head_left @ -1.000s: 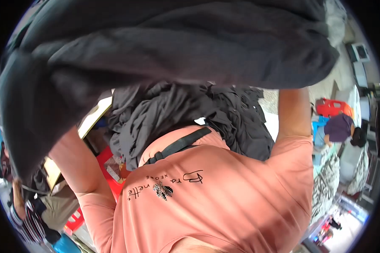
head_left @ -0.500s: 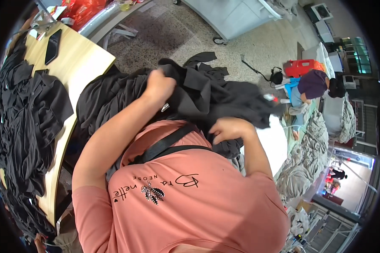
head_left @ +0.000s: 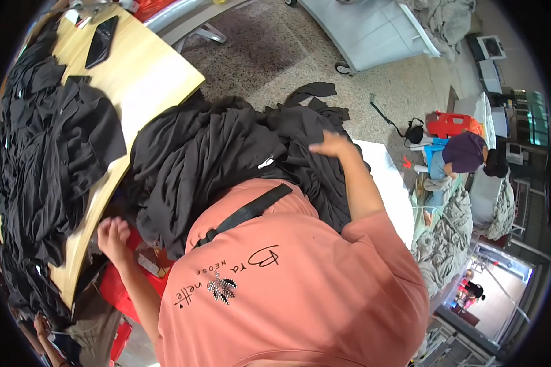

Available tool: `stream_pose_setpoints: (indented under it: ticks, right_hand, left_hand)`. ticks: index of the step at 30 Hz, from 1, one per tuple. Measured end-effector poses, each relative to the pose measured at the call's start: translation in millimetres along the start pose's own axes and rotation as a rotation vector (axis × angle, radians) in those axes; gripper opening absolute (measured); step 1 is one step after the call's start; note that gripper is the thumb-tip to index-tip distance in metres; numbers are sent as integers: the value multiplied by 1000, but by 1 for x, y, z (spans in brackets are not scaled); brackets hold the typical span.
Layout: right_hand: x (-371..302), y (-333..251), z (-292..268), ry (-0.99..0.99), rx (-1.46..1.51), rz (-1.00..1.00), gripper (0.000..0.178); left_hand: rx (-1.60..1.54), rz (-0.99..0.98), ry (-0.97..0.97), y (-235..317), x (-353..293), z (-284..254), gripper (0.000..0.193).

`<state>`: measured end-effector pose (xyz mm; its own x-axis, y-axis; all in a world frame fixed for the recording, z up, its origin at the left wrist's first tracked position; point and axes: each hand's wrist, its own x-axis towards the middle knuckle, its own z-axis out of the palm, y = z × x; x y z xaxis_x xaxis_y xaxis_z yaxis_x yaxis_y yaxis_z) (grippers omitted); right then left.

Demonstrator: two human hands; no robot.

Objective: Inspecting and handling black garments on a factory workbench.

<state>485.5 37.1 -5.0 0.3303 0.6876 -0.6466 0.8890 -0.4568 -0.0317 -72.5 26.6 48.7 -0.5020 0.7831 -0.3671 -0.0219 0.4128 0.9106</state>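
A heap of black garments (head_left: 208, 159) lies across my lap, its folds bunched together, with a small white tag (head_left: 266, 163) showing near my waist. On the right part of this heap rests my right hand (head_left: 335, 145), thumb stretched out; it grips no fold that I can see. My left hand (head_left: 113, 237) is off the heap, in the air beside the front edge of the wooden table (head_left: 156, 64), fingers half curled and apart, with nothing visible in them. More black garments (head_left: 82, 131), one with buttons, are spread along the table to my left.
A dark phone (head_left: 101, 41) lies on the table. Under my left forearm is a red stool (head_left: 117, 293). Ahead stands a grey wheeled cart (head_left: 373, 37). To the right are a white surface (head_left: 389, 183), piles of grey cloth (head_left: 444, 238) and a seated person (head_left: 465, 151).
My left hand has let go of the black garment and swung left and back toward the table edge. My right hand has moved forward onto the heap, and the raised cloth has settled.
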Motion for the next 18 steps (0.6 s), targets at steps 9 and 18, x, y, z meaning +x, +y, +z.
stream_pose_setpoints:
  ticks: [9, 18]
  right_hand:
    - [13, -9, 17, 697, 618, -216, 42]
    - [-16, -244, -50, 571, 312, -1242, 43]
  left_hand:
    - [589, 260, 69, -57, 17, 0, 40]
    - [661, 195, 17, -120, 55, 15, 77]
